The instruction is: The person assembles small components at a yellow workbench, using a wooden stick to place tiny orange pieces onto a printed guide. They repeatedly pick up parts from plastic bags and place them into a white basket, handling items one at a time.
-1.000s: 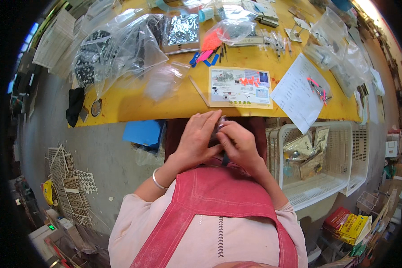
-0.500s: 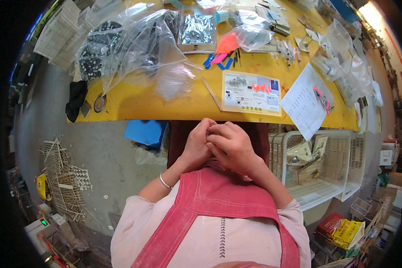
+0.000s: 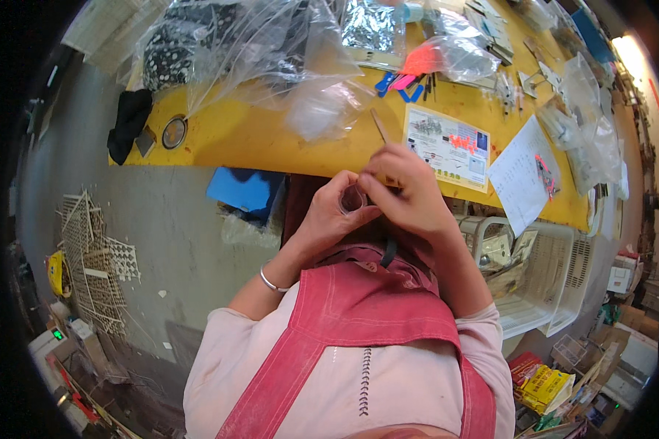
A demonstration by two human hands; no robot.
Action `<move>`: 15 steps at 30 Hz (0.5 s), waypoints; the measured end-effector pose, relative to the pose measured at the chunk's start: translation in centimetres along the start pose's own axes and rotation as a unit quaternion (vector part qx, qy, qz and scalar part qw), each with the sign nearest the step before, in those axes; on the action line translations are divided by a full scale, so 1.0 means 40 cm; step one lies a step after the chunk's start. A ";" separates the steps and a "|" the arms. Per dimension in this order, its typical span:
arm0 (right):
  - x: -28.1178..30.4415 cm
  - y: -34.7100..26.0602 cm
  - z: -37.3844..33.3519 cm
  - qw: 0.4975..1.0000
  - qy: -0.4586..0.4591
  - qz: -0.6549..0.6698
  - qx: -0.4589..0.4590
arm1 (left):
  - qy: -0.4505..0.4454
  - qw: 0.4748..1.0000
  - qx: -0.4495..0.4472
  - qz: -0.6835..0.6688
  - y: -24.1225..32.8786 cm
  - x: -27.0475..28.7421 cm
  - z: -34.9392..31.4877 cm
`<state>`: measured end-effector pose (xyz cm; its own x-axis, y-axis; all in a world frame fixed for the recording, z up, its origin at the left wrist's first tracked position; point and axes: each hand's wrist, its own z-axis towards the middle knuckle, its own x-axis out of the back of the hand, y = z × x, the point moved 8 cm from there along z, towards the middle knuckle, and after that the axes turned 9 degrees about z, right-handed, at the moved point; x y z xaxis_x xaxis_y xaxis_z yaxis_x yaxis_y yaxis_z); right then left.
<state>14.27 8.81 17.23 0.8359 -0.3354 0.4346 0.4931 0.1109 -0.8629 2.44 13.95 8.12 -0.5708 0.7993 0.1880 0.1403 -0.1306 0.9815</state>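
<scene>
Just above the red apron (image 3: 373,307), the left hand (image 3: 328,214) curls its fingers around a small clear ring-shaped piece (image 3: 352,198), while the right hand (image 3: 410,192) pinches a thin stick (image 3: 379,126) over it. Beyond lies the yellow table (image 3: 249,135), strewn with plastic bags (image 3: 271,51).

Both forearms rose from the near edge and met at the centre, elbows bent and held out to each side. The left hand (image 3: 334,212) was curled, its thumb and fingers forming a ring. The right hand (image 3: 406,194) lay just beside and touching it, fingers bent and pinched together at the tips.
</scene>
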 end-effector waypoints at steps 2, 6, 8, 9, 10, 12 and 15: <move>-0.035 -0.017 -0.036 0.993 -0.084 0.081 -0.017 | -0.008 0.998 -0.029 -0.050 -0.032 0.002 0.011; -0.096 -0.035 -0.059 0.977 -0.176 -0.120 -0.019 | -0.056 0.997 -0.049 -0.030 -0.038 0.000 0.009; -0.118 -0.029 -0.067 0.960 -0.220 -0.168 -0.040 | -0.080 0.996 -0.045 0.000 -0.031 -0.005 0.005; -0.118 -0.030 -0.063 0.962 -0.220 -0.154 -0.037 | -0.085 0.995 -0.047 0.009 -0.027 -0.006 0.001; -0.118 -0.030 -0.060 0.964 -0.221 -0.141 -0.034 | -0.089 0.995 -0.049 0.017 -0.024 -0.008 -0.003; -0.072 0.009 -0.039 0.994 -0.102 0.022 -0.021 | -0.061 0.997 -0.045 0.014 -0.036 -0.002 0.002; 0.009 0.074 0.008 0.977 0.042 -0.191 -0.083 | -0.063 0.998 0.004 0.008 -0.052 0.003 0.004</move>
<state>16.10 9.33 14.89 0.5724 -0.3997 0.7159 0.7136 -0.1873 -0.6751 2.19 14.40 6.10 -0.4632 0.8643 0.1960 0.1549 -0.1388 0.9781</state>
